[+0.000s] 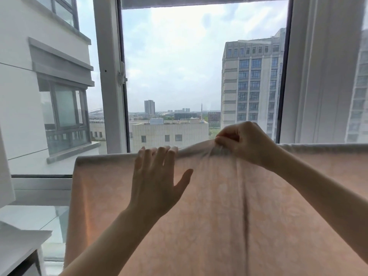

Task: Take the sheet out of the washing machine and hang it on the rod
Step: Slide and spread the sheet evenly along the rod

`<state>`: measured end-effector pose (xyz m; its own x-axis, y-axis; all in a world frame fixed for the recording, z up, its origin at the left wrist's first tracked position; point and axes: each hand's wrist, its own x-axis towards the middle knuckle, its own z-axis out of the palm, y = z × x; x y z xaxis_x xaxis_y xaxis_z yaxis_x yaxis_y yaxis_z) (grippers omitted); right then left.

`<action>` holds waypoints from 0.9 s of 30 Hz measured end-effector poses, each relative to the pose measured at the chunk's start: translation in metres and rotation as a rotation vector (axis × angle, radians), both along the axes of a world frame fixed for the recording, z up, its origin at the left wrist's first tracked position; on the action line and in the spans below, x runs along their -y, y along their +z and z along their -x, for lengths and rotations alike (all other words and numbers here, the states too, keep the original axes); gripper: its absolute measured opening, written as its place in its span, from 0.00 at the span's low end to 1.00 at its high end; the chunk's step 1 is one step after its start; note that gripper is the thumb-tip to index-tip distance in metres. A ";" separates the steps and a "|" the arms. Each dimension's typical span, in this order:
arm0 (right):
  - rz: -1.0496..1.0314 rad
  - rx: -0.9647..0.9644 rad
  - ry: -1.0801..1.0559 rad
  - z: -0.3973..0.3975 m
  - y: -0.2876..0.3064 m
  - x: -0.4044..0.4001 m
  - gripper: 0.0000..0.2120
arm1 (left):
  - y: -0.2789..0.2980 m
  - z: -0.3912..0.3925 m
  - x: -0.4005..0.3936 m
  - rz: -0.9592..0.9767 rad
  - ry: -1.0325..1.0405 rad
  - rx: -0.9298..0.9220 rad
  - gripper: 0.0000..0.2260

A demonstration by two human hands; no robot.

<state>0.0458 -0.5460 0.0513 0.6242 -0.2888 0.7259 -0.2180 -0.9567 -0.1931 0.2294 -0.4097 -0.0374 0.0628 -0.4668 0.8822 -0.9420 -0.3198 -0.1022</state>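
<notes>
A pale peach sheet (229, 206) with a faint pattern hangs draped over a horizontal rod, which the cloth hides along its top fold. My left hand (157, 176) lies flat on the sheet just below the fold, fingers straight and spread. My right hand (245, 142) pinches a bunch of the sheet at the top fold and lifts it slightly, drawing creases down the cloth. The sheet's left edge hangs straight down near the window's lower frame.
A large window (203, 76) with a white frame stands right behind the sheet, with buildings outside. A white curtain (322, 76) hangs at the right. A white ledge or counter (18, 242) sits at the lower left.
</notes>
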 end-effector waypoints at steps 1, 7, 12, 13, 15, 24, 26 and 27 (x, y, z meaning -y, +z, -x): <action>0.000 0.009 -0.001 0.000 0.000 0.000 0.05 | 0.000 0.008 0.005 0.001 -0.023 0.002 0.27; 0.005 0.030 0.002 0.000 -0.003 -0.004 0.05 | -0.006 0.041 0.035 0.042 -0.063 -0.008 0.25; -0.019 0.033 0.014 0.005 -0.004 -0.004 0.05 | -0.011 0.039 0.043 0.109 -0.064 0.024 0.24; -0.045 0.030 0.012 0.009 -0.003 -0.003 0.05 | -0.011 0.038 0.044 0.111 -0.066 0.027 0.23; -0.084 0.014 -0.009 0.019 -0.003 0.002 0.06 | -0.010 0.036 0.044 0.122 -0.069 0.027 0.23; -0.152 -0.057 -0.017 0.024 0.008 0.002 0.04 | -0.011 0.038 0.050 0.179 -0.050 0.017 0.24; -0.134 -0.064 -0.029 0.020 0.007 -0.001 0.04 | -0.011 0.034 0.050 0.193 -0.054 0.005 0.23; -0.124 -0.061 -0.036 0.018 0.006 -0.002 0.03 | -0.012 0.032 0.050 0.203 -0.057 0.000 0.23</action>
